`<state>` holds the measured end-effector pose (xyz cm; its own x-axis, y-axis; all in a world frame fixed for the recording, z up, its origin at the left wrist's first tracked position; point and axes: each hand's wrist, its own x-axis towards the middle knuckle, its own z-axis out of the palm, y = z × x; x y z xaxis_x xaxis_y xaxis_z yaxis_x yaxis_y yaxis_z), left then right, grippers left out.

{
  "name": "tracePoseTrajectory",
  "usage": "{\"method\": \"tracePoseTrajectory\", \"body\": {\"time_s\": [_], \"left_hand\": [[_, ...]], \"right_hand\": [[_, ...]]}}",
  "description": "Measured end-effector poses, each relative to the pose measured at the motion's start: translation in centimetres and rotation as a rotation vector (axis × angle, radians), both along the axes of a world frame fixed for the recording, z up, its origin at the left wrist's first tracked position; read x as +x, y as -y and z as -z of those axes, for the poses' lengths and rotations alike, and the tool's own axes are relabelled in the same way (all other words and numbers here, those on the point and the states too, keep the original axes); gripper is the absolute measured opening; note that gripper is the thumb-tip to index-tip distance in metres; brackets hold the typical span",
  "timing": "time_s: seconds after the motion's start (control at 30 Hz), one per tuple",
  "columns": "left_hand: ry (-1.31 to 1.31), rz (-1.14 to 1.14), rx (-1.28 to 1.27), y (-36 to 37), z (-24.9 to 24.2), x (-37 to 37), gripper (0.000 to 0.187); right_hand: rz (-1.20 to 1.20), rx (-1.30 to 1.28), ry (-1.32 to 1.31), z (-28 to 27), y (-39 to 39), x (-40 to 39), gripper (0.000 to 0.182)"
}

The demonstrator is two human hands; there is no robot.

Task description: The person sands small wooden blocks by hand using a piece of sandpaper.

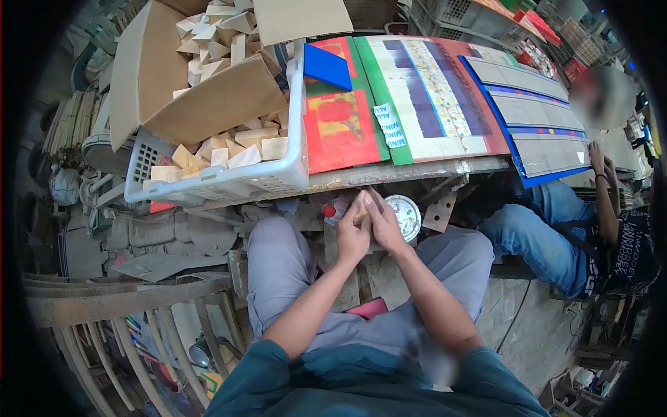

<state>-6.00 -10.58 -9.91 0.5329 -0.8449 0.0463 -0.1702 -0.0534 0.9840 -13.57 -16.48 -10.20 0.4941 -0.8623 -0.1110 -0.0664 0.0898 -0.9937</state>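
My left hand [352, 233] and my right hand [385, 224] are brought together above my lap, just off the table's front edge. Between them is a small pale wooden block [361, 210], mostly covered by the fingers of both hands. Behind my right hand is a round tin [405, 217] with a whitish, smeared top. A red bottle cap [329, 210] shows to the left of my left hand.
A white plastic crate [229, 182] of wooden blocks stands at the left, with an open cardboard box [215, 104] of blocks on it. Painted panels [445, 83] and a blue board [328, 67] cover the table. Another person [542, 229] sits at the right.
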Motion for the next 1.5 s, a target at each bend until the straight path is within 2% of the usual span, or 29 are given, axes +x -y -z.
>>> {"method": "tracePoseTrajectory", "body": {"time_s": [0.1,0.17,0.2,0.3,0.37,0.43,0.5,0.6,0.67,0.73,0.83,0.87,0.9,0.97,1.03,1.17,1.23,1.27,1.3,1.37,1.4,1.47,1.5], "left_hand": [[0.021,0.040,0.002,0.1,0.1,0.0,0.046],[0.045,0.042,0.035,0.6,0.3,0.7,0.045],[-0.073,0.005,0.086,0.9,0.5,1.1,0.045],[-0.041,-0.048,0.082,1.0,1.1,1.5,0.045],[-0.004,-0.057,0.072,0.6,1.5,1.0,0.047],[0.145,0.044,0.079,0.2,0.4,0.4,0.049],[0.107,0.080,0.115,0.0,-0.1,0.4,0.051],[0.053,0.091,0.107,0.3,0.3,0.7,0.049],[0.062,0.040,0.115,0.6,1.5,1.2,0.048],[0.003,-0.026,0.133,0.9,1.2,1.7,0.045],[-0.043,0.023,0.190,0.5,-0.1,1.2,0.044],[0.038,0.062,0.136,0.3,0.2,0.9,0.045],[0.209,0.064,-0.051,0.3,0.4,0.7,0.046],[0.161,0.090,-0.037,0.1,0.8,0.4,0.045],[0.142,0.070,0.048,0.4,0.7,0.7,0.045],[0.016,-0.033,0.259,1.0,0.3,2.8,0.046],[0.044,-0.029,0.220,0.6,0.5,2.3,0.044],[0.070,-0.019,0.182,0.4,0.7,1.8,0.043],[0.094,-0.006,0.143,0.2,0.9,1.3,0.043],[0.299,-0.050,0.045,-0.2,1.4,0.2,0.042],[0.294,-0.047,0.045,-0.1,1.2,0.3,0.042],[0.113,-0.056,0.172,0.1,0.8,1.0,0.042],[0.129,-0.106,0.152,0.6,0.8,1.8,0.041]], "right_hand": [[0.018,0.051,-0.032,0.6,0.4,-0.5,0.058],[0.029,0.114,0.063,0.3,0.0,-0.2,0.057],[-0.005,0.030,0.060,0.7,0.0,0.2,0.057],[-0.033,-0.051,0.035,1.2,-0.6,0.3,0.057],[-0.033,0.015,0.037,1.1,-0.3,0.1,0.056],[0.017,0.083,0.018,1.4,0.3,0.0,0.056],[0.003,0.119,-0.004,1.5,0.8,-0.3,0.055],[-0.004,0.052,-0.070,1.8,0.6,-0.3,0.055],[0.014,-0.060,-0.004,2.2,0.3,0.3,0.056],[-0.001,-0.075,0.007,1.5,-0.1,0.4,0.057],[0.019,-0.101,-0.052,1.8,-0.1,0.2,0.059],[0.057,-0.110,-0.123,2.1,0.1,0.1,0.060],[0.056,-0.111,-0.120,2.0,0.4,-0.1,0.060],[0.034,0.069,-0.102,1.9,1.0,-0.6,0.061],[0.054,0.046,-0.115,1.4,0.3,-0.3,0.057],[-0.024,-0.001,0.079,2.0,-1.2,0.6,0.049],[-0.030,-0.034,0.113,1.9,-1.2,0.7,0.051],[-0.044,0.085,0.107,1.8,-1.0,0.3,0.050],[-0.044,0.083,0.110,1.8,-0.7,0.2,0.050],[-0.053,0.208,0.090,1.9,-0.1,-0.2,0.051],[-0.031,0.179,0.052,1.1,-0.4,0.0,0.051],[-0.036,0.189,0.071,1.6,-0.8,0.4,0.051],[-0.044,0.196,0.100,1.7,-1.0,0.7,0.051]]}}
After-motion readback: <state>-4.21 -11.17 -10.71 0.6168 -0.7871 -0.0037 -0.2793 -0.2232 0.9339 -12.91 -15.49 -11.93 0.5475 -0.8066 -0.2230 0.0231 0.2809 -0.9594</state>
